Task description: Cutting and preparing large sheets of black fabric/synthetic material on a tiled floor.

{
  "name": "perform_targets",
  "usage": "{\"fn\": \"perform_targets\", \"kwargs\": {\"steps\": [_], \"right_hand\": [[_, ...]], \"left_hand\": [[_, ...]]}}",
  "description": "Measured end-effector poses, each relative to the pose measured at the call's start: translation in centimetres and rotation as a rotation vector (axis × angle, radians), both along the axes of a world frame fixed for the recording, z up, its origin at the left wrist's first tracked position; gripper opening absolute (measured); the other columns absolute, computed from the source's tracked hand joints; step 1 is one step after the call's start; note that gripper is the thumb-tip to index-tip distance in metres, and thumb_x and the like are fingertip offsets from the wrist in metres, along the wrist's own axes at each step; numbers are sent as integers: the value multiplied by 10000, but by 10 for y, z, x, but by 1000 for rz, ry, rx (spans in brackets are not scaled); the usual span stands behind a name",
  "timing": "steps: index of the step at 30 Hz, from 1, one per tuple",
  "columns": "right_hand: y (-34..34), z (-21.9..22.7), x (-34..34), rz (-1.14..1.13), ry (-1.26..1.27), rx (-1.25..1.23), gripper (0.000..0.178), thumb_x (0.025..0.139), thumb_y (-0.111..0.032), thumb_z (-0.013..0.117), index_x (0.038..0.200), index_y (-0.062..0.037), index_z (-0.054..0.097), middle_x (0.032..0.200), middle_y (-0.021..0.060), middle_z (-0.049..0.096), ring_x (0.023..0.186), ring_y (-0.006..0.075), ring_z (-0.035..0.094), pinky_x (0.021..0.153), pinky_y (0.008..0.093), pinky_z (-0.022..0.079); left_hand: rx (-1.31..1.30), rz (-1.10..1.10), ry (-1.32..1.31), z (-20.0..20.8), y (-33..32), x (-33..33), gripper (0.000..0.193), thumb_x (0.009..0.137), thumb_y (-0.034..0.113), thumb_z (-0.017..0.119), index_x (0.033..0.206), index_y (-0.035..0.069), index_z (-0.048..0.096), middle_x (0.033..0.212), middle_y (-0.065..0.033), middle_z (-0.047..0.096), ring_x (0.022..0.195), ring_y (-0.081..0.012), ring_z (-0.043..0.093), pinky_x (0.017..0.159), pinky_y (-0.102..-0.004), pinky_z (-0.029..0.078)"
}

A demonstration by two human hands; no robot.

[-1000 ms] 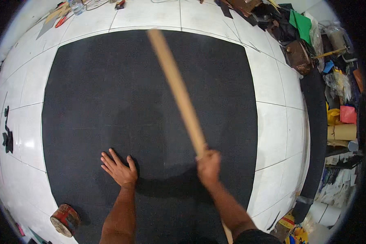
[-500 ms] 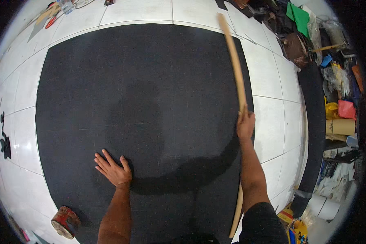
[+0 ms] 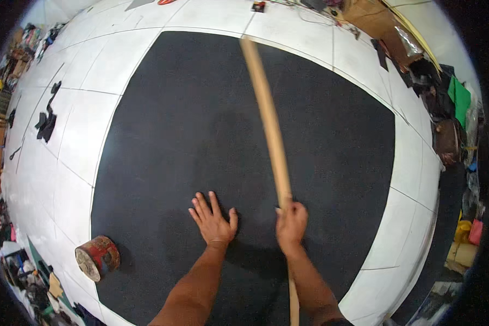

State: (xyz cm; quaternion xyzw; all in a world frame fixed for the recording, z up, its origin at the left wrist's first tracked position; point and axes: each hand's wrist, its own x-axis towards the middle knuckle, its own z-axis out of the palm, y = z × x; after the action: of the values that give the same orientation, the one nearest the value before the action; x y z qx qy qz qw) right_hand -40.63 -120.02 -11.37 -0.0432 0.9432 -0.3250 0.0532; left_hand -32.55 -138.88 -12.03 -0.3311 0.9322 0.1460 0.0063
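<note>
A large sheet of black material lies spread over the tiled floor. My left hand rests flat on it, fingers spread. To its right, my right hand is closed around a long pale wooden strip. The strip runs from near the sheet's far edge back under my right forearm, and its far end is blurred. Something small and dark pokes out by the right fingers, too little to make out. Left of my hands, a worn red and brown can lies at the sheet's left edge.
White floor tiles surround the sheet. A strap-like black scrap lies at the left. Bags and clutter, with a green cloth and a brown bag, crowd the right side. More piled items stand at the lower left.
The wooden strip and my right hand have moved left from the sheet's right edge toward its middle. The view has turned and shifted. My left hand stays flat on the sheet.
</note>
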Motion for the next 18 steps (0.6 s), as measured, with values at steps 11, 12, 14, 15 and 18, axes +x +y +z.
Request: {"fn": "perform_targets", "kwargs": {"steps": [11,12,14,15,18], "right_hand": [[-177,6,-175,503,362,207,407,936,-264,585,1327,-171,519,1079,103,537,967,304,543,810,449,448],[-173,6,-176,492,373,188,406,933,-263,587,1322,-169,524,1079,106,537,966,309,542,806,451,447],[-155,3,-137,510,337,218,408,930,-264,592,1322,-170,528,1081,108,538,972,314,541,808,454,446],[-139,-2,-107,529,304,247,411,927,-266,597,1321,-170,532,1083,110,539,977,319,541,810,457,445],[-66,1,-13,452,232,236,374,892,-236,656,1245,-135,583,1099,120,564,945,329,557,765,470,453]], "left_hand": [[45,-3,-38,6,-1,-3,768,906,440,501,1492,-5,280,1559,-308,130,1463,-458,81,1170,-575,33],[57,-9,-32,6,2,-6,763,907,436,500,1493,-1,282,1560,-304,134,1463,-455,82,1171,-573,34],[47,-13,-27,3,1,-4,759,909,435,499,1496,6,281,1562,-298,135,1464,-451,84,1172,-572,36],[35,-15,-20,-2,3,-3,756,910,434,498,1498,12,280,1565,-293,136,1465,-447,85,1172,-571,39],[-17,-6,-22,-2,-5,5,747,918,431,492,1504,22,275,1567,-287,140,1467,-440,90,1175,-566,40]]}}
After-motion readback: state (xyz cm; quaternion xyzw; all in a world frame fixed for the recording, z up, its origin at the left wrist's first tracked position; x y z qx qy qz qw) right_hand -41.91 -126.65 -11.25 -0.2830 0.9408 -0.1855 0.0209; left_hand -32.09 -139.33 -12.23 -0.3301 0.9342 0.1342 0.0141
